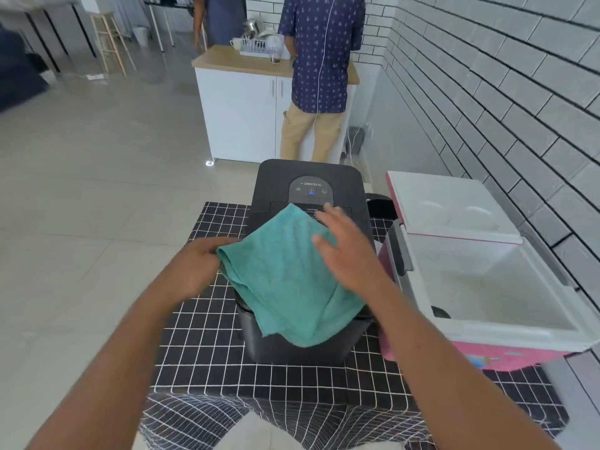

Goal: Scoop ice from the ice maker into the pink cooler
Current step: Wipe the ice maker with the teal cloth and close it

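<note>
A black ice maker [308, 177] stands on a table with a black grid-pattern cloth [207, 345]. A teal cloth [289, 280] is draped over the ice maker's lid. My left hand [198, 264] grips the cloth's left corner. Fingers spread, my right hand [344, 248] lies flat on top of the cloth. To the right stands the pink cooler [506, 354]; its white lid [454, 206] is swung back and the white inside shows nothing in it. No scoop is in sight.
A white brick wall [519, 76] runs close along the right, behind the cooler. Further back, two people [324, 53] stand at a white cabinet with a dish rack [256, 48]. Tiled floor [97, 157] lies to the left of the table.
</note>
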`<state>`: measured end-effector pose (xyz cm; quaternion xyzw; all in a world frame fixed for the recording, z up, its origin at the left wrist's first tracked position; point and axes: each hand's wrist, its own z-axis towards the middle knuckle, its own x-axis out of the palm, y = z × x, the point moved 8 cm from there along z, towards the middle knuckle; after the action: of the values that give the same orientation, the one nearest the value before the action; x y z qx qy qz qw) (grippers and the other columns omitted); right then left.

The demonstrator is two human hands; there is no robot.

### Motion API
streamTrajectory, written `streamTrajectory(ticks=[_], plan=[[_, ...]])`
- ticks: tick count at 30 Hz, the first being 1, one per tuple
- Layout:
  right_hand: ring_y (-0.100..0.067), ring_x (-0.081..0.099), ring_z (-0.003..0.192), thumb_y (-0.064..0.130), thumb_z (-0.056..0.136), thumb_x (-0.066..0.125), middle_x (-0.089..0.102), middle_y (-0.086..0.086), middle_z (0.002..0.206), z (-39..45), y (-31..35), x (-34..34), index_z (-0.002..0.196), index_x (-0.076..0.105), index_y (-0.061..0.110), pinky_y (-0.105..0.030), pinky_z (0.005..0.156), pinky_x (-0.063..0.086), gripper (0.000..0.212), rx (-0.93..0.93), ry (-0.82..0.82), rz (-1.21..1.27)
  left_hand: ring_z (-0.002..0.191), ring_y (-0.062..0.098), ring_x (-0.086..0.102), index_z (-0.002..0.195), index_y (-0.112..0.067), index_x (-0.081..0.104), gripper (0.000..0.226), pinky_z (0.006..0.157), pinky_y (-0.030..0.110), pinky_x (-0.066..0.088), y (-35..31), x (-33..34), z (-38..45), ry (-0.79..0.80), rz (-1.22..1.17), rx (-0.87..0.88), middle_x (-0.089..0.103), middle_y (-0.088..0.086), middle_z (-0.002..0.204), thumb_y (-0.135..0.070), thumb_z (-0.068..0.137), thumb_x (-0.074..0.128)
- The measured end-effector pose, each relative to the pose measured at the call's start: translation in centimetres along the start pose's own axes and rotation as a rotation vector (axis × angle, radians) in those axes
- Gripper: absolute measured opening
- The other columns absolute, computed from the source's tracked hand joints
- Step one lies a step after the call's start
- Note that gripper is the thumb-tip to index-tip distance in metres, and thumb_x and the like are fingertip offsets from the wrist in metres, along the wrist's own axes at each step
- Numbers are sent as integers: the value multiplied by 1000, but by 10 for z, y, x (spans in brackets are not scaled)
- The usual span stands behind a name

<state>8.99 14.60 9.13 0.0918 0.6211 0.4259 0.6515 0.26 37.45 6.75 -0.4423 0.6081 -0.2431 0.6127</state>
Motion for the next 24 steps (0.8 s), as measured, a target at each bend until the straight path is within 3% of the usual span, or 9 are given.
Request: streamTrajectory(ticks=[1,4,6,8,10,11,14,24], plan=[[-7,15,145,25,95,52,27,6,157,2,-12,-13,144,42,19,-23,113,9,50,4,-25,-45,101,20,59,117,-33,69,58,81,28,44,-1,-8,-2,40,105,-35,68,-2,121,2,80,42],[-11,14,146,28,96,50,26,3,157,13,-54,-26,146,40,17,-33,116,15,51,89,22,-147,118,21,56,122,-37,64,56,97,35,47,-36,-26,-10,-244,180,9,63,-6,129,-22,73,41],[-13,11,147,33,99,45,21,1,159,23,-70,-21,148,35,17,-35,116,14,53,139,56,-181,119,19,53,120,-47,60,47,98,31,42,-65,18,-10,-209,163,68,62,-12,126,-34,79,42],[-15,7,148,34,100,41,16,-1,160,32,-75,-14,149,31,14,-33,116,10,53,132,68,-207,144,21,25,147,-27,36,57,114,35,20,-73,89,-7,-77,389,80,32,0,156,-43,93,39],[-17,3,148,34,102,38,12,-2,161,37,-74,-8,150,28,13,-31,116,5,54,91,57,-258,149,27,-7,154,-8,7,79,119,46,-5,-67,131,-7,-97,668,100,-2,11,163,-56,94,24],[-18,3,148,34,102,37,12,-3,161,41,-75,-7,151,27,13,-30,116,3,54,73,44,-288,148,29,-13,154,-6,1,85,118,50,-10,-62,138,-1,-131,742,102,-8,13,162,-62,92,17],[-22,4,148,34,102,37,13,-6,161,43,-75,-6,151,27,11,-32,118,2,55,25,13,-363,148,29,-12,154,-4,0,91,117,52,-9,-53,123,25,-219,777,137,-7,14,162,-67,88,7],[-16,-1,148,43,101,26,7,2,162,44,-81,-4,153,19,18,-34,119,2,57,28,7,-424,149,30,-3,153,-2,3,80,120,45,1,-54,67,140,-182,786,90,-1,17,162,-56,97,21]])
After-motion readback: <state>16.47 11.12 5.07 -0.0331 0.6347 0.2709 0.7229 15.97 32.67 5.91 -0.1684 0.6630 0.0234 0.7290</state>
